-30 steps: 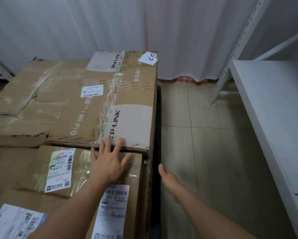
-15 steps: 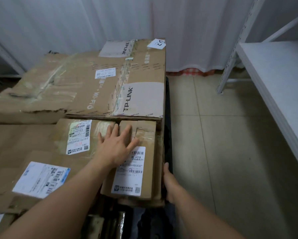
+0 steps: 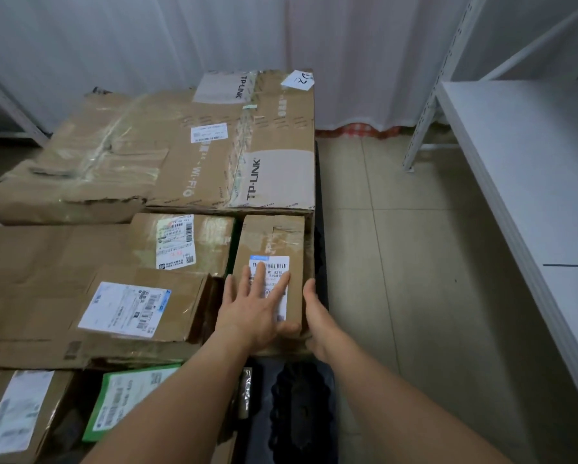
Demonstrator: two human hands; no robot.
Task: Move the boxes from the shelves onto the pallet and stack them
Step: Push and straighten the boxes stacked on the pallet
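A narrow cardboard box (image 3: 274, 242) with a white barcode label lies at the right edge of the stack of boxes. My left hand (image 3: 255, 306) rests flat on its top and label, fingers straight and spread, thumb at its near end. My right hand (image 3: 317, 316) presses against the box's right side, and its fingers are hidden behind that edge. Behind it sits a large TP-LINK carton (image 3: 247, 152). To the left lie other labelled cartons (image 3: 133, 306). The dark pallet (image 3: 321, 229) shows along the right edge of the stack.
A crushed flat carton (image 3: 80, 162) lies at the back left. A green-edged box (image 3: 130, 400) sits near my left forearm. A white metal shelf (image 3: 521, 169) stands on the right, with tiled floor (image 3: 398, 262) between it and the stack. White curtains hang behind.
My left hand slid back from the TP-LINK carton's edge onto the narrow box's label. My right hand came up against that box's right side. The view pulled back, showing more near boxes.
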